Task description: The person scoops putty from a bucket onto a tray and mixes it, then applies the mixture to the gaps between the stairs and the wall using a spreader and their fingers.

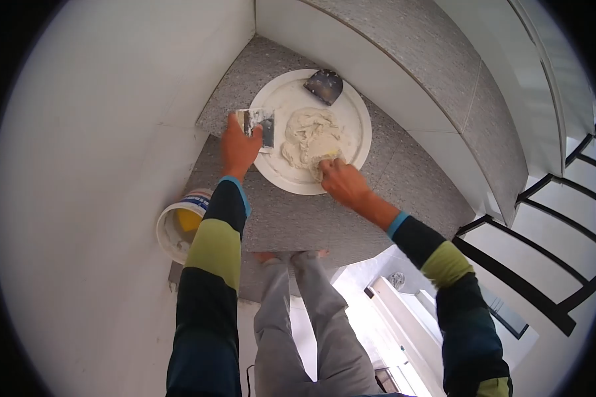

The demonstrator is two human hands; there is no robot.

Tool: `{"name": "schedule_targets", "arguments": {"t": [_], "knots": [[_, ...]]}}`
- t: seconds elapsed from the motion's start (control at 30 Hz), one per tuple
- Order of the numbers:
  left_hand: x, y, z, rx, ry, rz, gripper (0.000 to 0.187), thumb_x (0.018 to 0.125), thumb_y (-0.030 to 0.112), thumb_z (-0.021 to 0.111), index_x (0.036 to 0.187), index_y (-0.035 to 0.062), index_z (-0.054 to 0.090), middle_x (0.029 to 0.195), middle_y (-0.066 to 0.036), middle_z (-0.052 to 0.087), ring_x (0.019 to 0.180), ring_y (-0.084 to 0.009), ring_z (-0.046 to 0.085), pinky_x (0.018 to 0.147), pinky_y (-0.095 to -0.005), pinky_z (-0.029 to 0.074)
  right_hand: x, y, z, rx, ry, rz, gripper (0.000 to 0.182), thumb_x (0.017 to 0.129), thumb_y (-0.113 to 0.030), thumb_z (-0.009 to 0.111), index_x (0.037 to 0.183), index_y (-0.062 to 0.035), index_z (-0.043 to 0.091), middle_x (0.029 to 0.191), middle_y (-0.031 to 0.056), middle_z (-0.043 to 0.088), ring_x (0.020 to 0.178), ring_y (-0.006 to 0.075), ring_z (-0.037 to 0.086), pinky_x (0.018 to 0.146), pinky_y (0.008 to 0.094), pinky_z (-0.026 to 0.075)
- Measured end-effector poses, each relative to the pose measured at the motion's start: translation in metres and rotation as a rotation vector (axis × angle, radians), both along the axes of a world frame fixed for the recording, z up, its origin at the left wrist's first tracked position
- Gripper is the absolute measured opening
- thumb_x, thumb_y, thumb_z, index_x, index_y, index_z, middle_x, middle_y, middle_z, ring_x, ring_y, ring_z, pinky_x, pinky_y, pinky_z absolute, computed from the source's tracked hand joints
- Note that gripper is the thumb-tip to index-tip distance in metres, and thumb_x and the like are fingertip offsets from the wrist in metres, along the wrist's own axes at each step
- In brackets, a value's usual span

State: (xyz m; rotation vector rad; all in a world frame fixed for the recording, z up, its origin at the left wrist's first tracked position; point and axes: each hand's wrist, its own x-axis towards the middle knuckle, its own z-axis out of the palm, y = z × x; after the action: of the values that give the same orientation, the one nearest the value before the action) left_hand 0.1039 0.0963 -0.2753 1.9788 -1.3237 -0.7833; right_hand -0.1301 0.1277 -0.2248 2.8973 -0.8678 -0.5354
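Observation:
A round white tray (279,173) lies on a grey speckled stair step, with a mound of off-white paste (306,134) at its middle. My left hand (240,145) is closed on a flat, paste-smeared scraper (267,133) at the tray's left edge. At the lower right of the paste, my right hand (343,180) is closed on a small paste-covered tool (318,165), which touches the mound; its shape is partly hidden by paste and fingers. A dark, rounded scraper (324,86) rests on the tray's top rim area, apart from both hands.
A white bucket (167,231) with something yellow inside stands left, beside my left forearm. White walls border the step on the left and behind. Higher grey steps (417,49) curve along the right, with a black metal railing (516,278) at the far right. My feet are below the tray.

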Motion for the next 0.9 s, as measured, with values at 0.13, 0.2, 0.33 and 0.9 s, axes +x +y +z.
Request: {"name": "schedule_targets", "arguments": {"t": [0.13, 0.2, 0.33, 0.9], "knots": [[0.002, -0.002, 0.007, 0.05, 0.128, 0.007, 0.049, 0.074, 0.019, 0.064, 0.111, -0.0061, 0.042, 0.091, -0.027, 0.059, 0.087, -0.0398, 0.059, 0.072, -0.0425, 0.047, 0.009, -0.046, 0.035, 0.102, -0.083, -0.177, 0.007, 0.069, -0.007, 0.058, 0.069, -0.0027, 0.064, 0.089, 0.0084, 0.057, 0.073, 0.0208, 0.058, 0.057, 0.0317, 0.05], [0.0, -0.001, 0.002, 0.016, 0.026, -0.009, 0.045, 0.074, 0.015, 0.063, 0.109, -0.0061, 0.042, 0.09, -0.026, 0.059, 0.088, -0.0394, 0.059, 0.073, -0.0423, 0.047, 0.011, -0.048, 0.025, 0.029, -0.155, -0.257, 0.006, 0.069, -0.007, 0.059, 0.069, -0.0038, 0.065, 0.089, 0.0077, 0.057, 0.074, 0.02, 0.058, 0.058, 0.0313, 0.051], [0.003, 0.0, -0.004, -0.051, 0.18, -0.006, 0.048, 0.073, 0.016, 0.064, 0.109, -0.0067, 0.042, 0.092, -0.027, 0.058, 0.089, -0.04, 0.058, 0.074, -0.0425, 0.046, 0.012, -0.043, 0.025, 0.123, -0.046, -0.087, 0.004, 0.068, -0.007, 0.06, 0.068, -0.0062, 0.064, 0.081, 0.0082, 0.059, 0.071, 0.0226, 0.06, 0.061, 0.0315, 0.051], [0.002, -0.002, -0.003, -0.058, 0.125, 0.011, 0.042, 0.072, 0.015, 0.065, 0.105, -0.0027, 0.045, 0.089, -0.024, 0.059, 0.085, -0.0375, 0.06, 0.07, -0.0417, 0.047, 0.02, -0.048, 0.018, 0.085, -0.38, -0.755, 0.013, 0.064, -0.003, 0.059, 0.076, 0.0005, 0.063, 0.081, 0.0164, 0.06, 0.073, 0.0294, 0.061, 0.059, 0.0408, 0.05]]}}
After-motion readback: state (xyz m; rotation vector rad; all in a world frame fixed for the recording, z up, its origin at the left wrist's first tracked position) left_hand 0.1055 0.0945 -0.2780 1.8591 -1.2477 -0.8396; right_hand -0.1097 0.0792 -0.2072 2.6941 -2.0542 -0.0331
